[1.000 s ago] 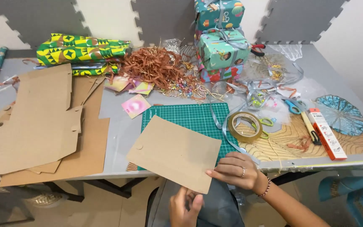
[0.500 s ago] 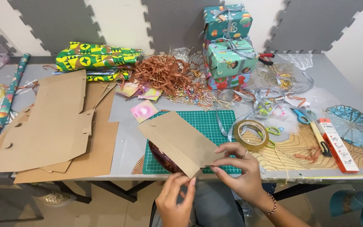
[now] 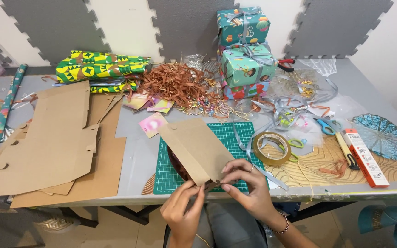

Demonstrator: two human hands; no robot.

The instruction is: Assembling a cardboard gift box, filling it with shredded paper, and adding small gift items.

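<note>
Keep your left hand and right hand pinching the flat brown cardboard flap at its six o'clock edge, seemingly over something dark, above the green cutting mat.

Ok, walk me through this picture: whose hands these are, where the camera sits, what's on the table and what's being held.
No machine here: a person works with two bare hands, filmed by a camera on their own head, looking down. Both hands hold a brown cardboard piece by its near corner, the left hand pinching from below, the right hand gripping the edge. It hangs over a green cutting mat on a grey table. To the left lie flat cardboard sheets and folded yellow-green patterned paper. In the middle sits a heap of brown paper shreds. Behind it stand stacked wrapped gift boxes. On the right lie a tape roll, blue-handled scissors and tangled ribbon.
</note>
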